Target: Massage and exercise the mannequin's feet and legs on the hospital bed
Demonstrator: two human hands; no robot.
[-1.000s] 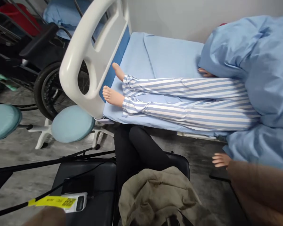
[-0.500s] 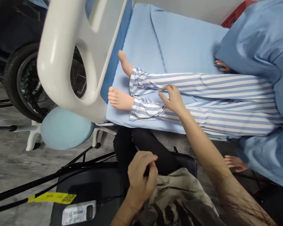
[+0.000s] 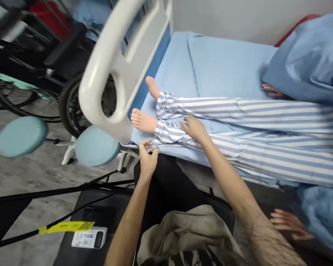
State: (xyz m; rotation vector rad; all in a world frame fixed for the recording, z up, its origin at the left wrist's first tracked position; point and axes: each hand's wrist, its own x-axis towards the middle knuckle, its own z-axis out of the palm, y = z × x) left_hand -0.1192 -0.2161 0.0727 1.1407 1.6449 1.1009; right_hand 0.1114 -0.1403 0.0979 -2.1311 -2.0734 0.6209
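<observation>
A hospital bed [image 3: 227, 66] fills the upper right of the view, with a white moulded end panel [image 3: 105, 85] at the foot and a wheelchair [image 3: 72, 107] parked beyond it. Two round teal stool seats [image 3: 96, 146] sit on the concrete floor nearby. On the pale blue sheet lies a manikin [image 3: 252, 147] in blue-and-white striped pyjama trousers [image 3: 280, 118], its upper body hidden under a bunched blue blanket [image 3: 308, 62]. An olive coat [image 3: 183, 236] lies across the person's black-trousered lap [image 3: 166, 181] (a yellow-tagged white device [image 3: 88, 237] rests on a dark seat to the left).

The right hand [image 3: 194, 127] lies on the nearer trouser leg just above the cuff [image 3: 166, 133], its fingers loosely curled with no clear pinch. The left hand [image 3: 147, 159] is at the mattress edge just below that cuff, fingers curled and close together; whether they hold cloth cannot be told. The cuff stays just beside the nearer bare foot [image 3: 143, 121].

Such a thin hem would likely handle best between fingertip and thumb — a light hold, without dragging the sheet along. Compared with the earlier frame, the left hand has come up from over the coat to the bed edge, and the right has moved closer to the cuff.
</observation>
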